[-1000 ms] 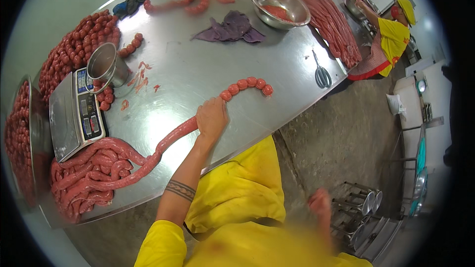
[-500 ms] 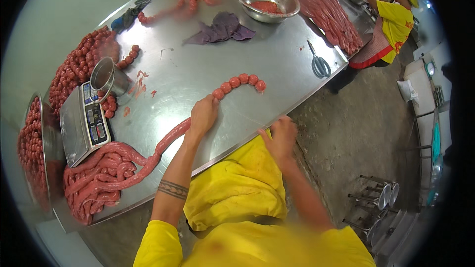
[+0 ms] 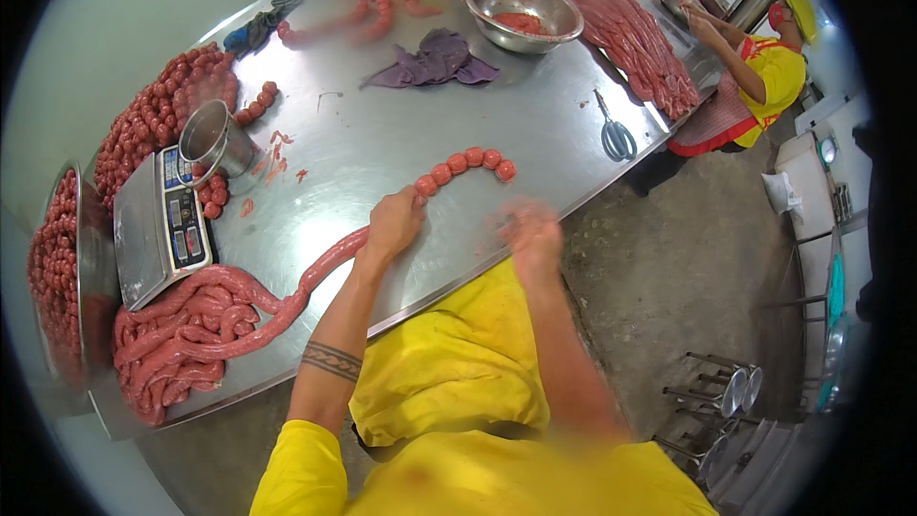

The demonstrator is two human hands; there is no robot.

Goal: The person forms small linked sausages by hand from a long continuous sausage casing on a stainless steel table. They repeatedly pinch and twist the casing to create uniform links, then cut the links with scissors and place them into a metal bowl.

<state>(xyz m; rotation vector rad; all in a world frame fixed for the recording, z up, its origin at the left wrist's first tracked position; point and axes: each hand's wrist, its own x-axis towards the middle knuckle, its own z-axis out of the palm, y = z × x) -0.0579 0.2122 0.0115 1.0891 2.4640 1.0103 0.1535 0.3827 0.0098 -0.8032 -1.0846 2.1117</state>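
"Sausage rope (image 3: pixel 334 256) runs from the lower left of the frame to the centre. Why is the left hand (image 3: pixel 395 225) exactly there?"

"It is closed around the rope, at the place where the smooth part meets the curved row of six round links (image 3: pixel 474 157). I suppose that this grip keeps the filling from sliding back, and the shaped part lies free on the desk (image 3: pixel 315 162)."

"And the right hand (image 3: pixel 533 239)?"

"It is just beside the end of the row, right of centre, over the edge of the desk. It is blurred, so I cannot tell if its fingers are closed or if they hold something."

"For what reason is the coiled sausage pile (image 3: pixel 191 325) at the lower left?"

"Probably so that the length can feed toward the left hand without crossing the links. It lies next to the digital scale (image 3: pixel 138 229)."

"The scissors (image 3: pixel 617 140) are well apart, at the upper right."

"Yes, near the edge of the desk; maybe within reach, but away from the meat. The purple cloth (image 3: pixel 435 59) lies crumpled at the upper centre, perhaps ready for wiping."
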